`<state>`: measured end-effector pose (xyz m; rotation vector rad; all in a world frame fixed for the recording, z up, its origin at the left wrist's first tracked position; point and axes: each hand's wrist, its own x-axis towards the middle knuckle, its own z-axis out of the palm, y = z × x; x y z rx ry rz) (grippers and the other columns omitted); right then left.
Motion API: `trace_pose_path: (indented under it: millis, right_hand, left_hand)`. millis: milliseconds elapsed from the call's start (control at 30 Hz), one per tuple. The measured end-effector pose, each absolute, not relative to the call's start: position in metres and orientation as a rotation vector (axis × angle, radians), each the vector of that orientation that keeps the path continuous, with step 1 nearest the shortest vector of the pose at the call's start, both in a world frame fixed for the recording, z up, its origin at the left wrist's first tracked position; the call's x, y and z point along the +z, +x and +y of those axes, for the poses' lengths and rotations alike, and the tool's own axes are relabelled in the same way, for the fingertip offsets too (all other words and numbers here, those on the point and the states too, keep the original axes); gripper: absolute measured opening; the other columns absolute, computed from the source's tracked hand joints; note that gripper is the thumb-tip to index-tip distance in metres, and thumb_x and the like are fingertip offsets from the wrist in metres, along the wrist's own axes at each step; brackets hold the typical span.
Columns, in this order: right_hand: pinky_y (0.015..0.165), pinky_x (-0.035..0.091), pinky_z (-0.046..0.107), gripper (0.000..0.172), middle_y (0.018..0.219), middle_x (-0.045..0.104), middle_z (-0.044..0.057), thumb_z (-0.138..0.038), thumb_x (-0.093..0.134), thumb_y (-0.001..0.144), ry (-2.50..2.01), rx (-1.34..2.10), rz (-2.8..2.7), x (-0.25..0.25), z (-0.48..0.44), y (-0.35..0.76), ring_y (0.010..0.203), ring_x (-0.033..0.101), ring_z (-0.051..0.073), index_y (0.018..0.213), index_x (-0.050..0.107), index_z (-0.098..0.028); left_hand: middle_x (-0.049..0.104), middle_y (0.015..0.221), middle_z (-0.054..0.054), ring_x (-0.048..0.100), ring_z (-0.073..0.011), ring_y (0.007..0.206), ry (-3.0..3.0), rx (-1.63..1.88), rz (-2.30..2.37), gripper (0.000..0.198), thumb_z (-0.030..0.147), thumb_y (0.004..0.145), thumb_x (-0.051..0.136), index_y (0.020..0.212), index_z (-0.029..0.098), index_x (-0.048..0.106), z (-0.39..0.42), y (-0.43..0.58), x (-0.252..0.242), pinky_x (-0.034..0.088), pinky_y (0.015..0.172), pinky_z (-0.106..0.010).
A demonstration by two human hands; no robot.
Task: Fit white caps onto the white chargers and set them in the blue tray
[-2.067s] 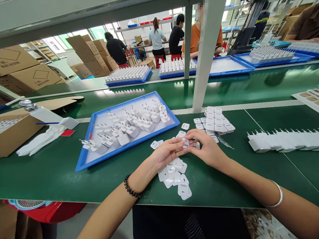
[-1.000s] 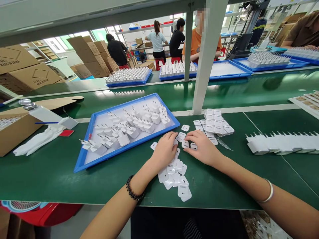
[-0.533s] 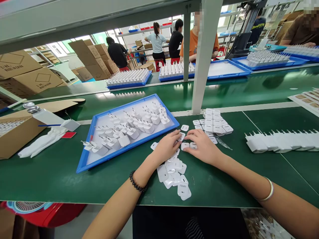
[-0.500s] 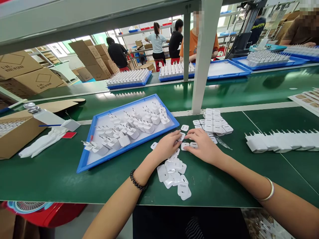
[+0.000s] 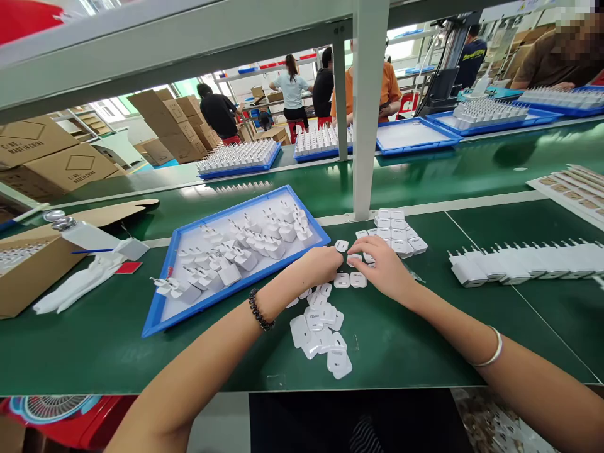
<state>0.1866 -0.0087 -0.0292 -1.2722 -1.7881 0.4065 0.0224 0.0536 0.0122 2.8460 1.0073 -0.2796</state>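
Observation:
My left hand (image 5: 321, 264) is closed, its fingers curled in beside the small white plastic covers; whatever it may hold is hidden. Just to its right, my right hand (image 5: 385, 263) has thumb and fingers curved around a small white rounded-square cover (image 5: 354, 259). Two covers with small slots (image 5: 350, 280) lie flat below the fingers, and another cover (image 5: 341, 246) lies above them. A loose heap of white covers (image 5: 323, 327) spreads toward the table's front edge. Beyond my right hand are stacked covers (image 5: 399, 233) in neat rows.
At left, a blue-rimmed tray (image 5: 184, 319) carries white plug chargers (image 5: 229, 272). A row of chargers (image 5: 514, 267) stands at right. A metal post (image 5: 364, 126) rises behind the hands. A cardboard box (image 5: 42, 277), bottle and white glove (image 5: 78, 286) are far left. Co-workers sit beyond.
The view has shifted slightly. My left fingers have curled in more and the hand sits a little apart from the right, whose fingers now close around a cover.

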Motion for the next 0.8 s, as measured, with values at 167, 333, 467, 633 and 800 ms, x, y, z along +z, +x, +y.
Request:
trace_pose_path:
  millis: [167,333,467,633,800]
  right_hand:
    - [0.090,0.045,0.044,0.011,0.099,0.066,0.009,-0.021,0.055,0.087,-1.267,0.412,-1.798,-0.025,-0.010,0.185,0.101,0.057,0.026,0.087,0.066,-0.022]
    - [0.089,0.045,0.044,0.011,0.097,0.066,0.008,-0.020,0.054,0.088,-1.255,0.400,-1.804,-0.025,-0.010,0.185,0.100,0.057,0.026,0.086,0.065,-0.021]
    - [0.089,0.045,0.044,0.011,0.097,0.066,0.008,-0.019,0.054,0.088,-1.250,0.394,-1.811,-0.027,-0.009,0.186,0.099,0.057,0.025,0.085,0.064,-0.022]
    - [0.088,0.046,0.043,0.012,0.097,0.067,0.008,-0.019,0.054,0.088,-1.266,0.394,-1.816,-0.028,-0.008,0.187,0.098,0.058,0.025,0.085,0.065,-0.022]
    - [0.087,0.047,0.043,0.014,0.095,0.068,0.007,-0.019,0.053,0.088,-1.265,0.421,-1.827,-0.028,-0.008,0.187,0.097,0.059,0.025,0.083,0.065,-0.022]
  left_hand:
    - [0.061,0.060,-0.006,0.065,-0.0252,0.063,2.848,-0.240,1.022,0.018,0.004,0.070,0.061,0.058,0.017,0.057,0.052,0.027,0.010,0.042,0.061,-0.031]
    - [0.064,0.066,-0.007,0.065,-0.0246,0.068,2.852,-0.154,1.070,0.015,0.005,0.070,0.057,0.075,0.016,0.065,0.049,0.017,0.005,0.045,0.062,-0.030]
    - [0.067,0.073,-0.009,0.066,-0.0250,0.071,2.830,-0.035,1.109,0.029,0.008,0.077,0.050,0.099,0.014,0.067,0.051,0.005,0.001,0.047,0.064,-0.031]
    - [0.071,0.097,-0.013,0.067,-0.0230,0.081,2.734,0.191,1.178,0.041,0.007,0.082,0.042,0.117,0.013,0.062,0.052,-0.007,-0.009,0.051,0.072,-0.032]
    - [0.073,0.099,-0.008,0.066,-0.0192,0.084,2.557,0.424,1.193,0.031,0.010,0.084,0.044,0.103,0.017,0.069,0.053,-0.012,-0.019,0.052,0.079,-0.032]
